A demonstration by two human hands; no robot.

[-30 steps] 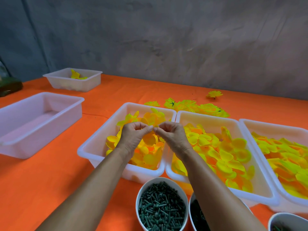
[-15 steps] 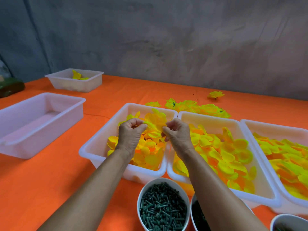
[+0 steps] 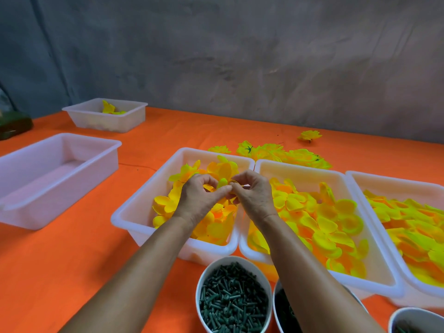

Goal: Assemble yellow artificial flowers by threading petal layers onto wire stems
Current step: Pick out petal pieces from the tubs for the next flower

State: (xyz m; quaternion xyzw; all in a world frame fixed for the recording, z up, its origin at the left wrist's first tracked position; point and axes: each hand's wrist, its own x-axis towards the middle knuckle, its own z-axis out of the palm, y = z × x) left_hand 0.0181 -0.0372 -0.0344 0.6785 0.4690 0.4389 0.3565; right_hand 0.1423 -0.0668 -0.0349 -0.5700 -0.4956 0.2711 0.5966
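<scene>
Two bare forearms reached in from the bottom edge, and no sleeve covered either of them as far up as could be seen. The left hand [image 3: 200,197] and the right hand [image 3: 254,194] were bare as well: there were no gloves, and no ring, watch or band showed on the fingers or wrists. The knuckles and tendons stood out plainly on the backs of both hands.

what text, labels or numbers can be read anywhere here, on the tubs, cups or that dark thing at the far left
None: no readable text.
White tubs: plain, no label.
Cup of green pieces: plain rim, no print visible.
Dark object at the left edge: cut off, nothing legible.
</scene>
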